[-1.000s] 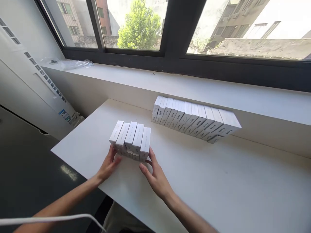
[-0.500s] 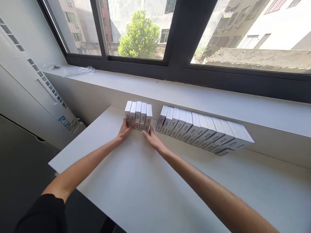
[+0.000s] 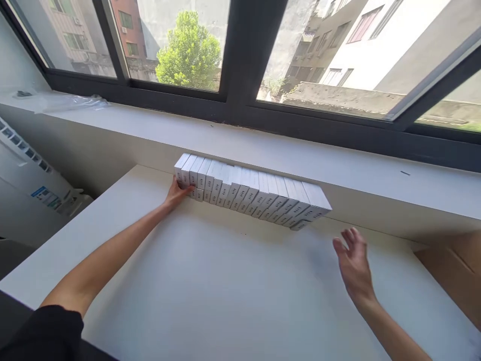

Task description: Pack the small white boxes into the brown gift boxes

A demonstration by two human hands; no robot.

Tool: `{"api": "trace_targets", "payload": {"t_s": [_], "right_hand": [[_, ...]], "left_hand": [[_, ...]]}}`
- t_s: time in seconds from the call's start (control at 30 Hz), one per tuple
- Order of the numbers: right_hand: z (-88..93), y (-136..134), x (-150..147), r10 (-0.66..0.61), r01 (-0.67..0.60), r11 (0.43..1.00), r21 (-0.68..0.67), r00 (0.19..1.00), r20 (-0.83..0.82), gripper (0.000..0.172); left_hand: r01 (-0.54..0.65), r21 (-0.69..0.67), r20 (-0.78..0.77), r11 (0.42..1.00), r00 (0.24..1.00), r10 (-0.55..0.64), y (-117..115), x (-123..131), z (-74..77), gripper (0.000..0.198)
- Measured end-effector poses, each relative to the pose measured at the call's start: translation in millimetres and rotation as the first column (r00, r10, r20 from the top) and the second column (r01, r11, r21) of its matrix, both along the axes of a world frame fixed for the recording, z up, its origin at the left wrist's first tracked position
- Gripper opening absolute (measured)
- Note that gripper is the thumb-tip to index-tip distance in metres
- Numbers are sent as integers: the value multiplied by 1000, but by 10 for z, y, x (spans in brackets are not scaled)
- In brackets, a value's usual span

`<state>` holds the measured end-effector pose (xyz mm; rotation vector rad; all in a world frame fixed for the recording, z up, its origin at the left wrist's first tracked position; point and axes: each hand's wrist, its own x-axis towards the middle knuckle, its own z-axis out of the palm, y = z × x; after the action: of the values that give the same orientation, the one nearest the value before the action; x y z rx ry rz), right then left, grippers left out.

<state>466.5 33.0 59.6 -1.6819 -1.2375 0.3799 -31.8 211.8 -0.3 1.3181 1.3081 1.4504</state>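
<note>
One continuous row of small white boxes [image 3: 244, 188], two layers high, stands on the white table [image 3: 210, 281] against the wall under the sill. At the row's left end, my left hand [image 3: 178, 193] grips the end boxes, its thumb across their front and its fingers round the outer side. My right hand [image 3: 353, 263] is off to the right of the row, raised over the table and touching nothing, fingers apart and slightly curled. Dark printed marks show on the boxes' front faces. The lower box at the right end juts forward a little.
A brown cardboard box [image 3: 454, 271] sits at the right edge of the table. Clear plastic film [image 3: 75, 103] lies on the window sill [image 3: 150, 123]. A white appliance [image 3: 33, 175] with a blue label stands beyond the table's left edge.
The smaller left group of boxes has moved right and now joins the longer row. My right hand has let go and swung right. The view has turned right, bringing the cardboard box in.
</note>
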Motion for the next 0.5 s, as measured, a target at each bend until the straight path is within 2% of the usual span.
{"api": "trace_targets", "payload": {"t_s": [0.07,0.13,0.27,0.43,0.5], "right_hand": [[-103,212,121,78,-86,992,-88,993,-92,100],[-175,404,138,177,-190,977,-102,977,-120,104],[-207,602,72,317,-326,944,-46,938,-143,85],[-171,503,287,273,-275,962,9,951,-143,75],[-176,456,409,228,-227,974,27,963,-145,75]], "left_hand": [[32,1,-29,999,999,-32,-1,-48,-15,78],[38,-15,-72,999,997,-39,-6,-74,-27,73],[17,-68,-140,998,990,-26,-13,8,-78,69],[-32,-138,-184,990,983,6,7,338,-152,72],[2,-98,-172,995,985,-19,-3,466,-148,81]]}}
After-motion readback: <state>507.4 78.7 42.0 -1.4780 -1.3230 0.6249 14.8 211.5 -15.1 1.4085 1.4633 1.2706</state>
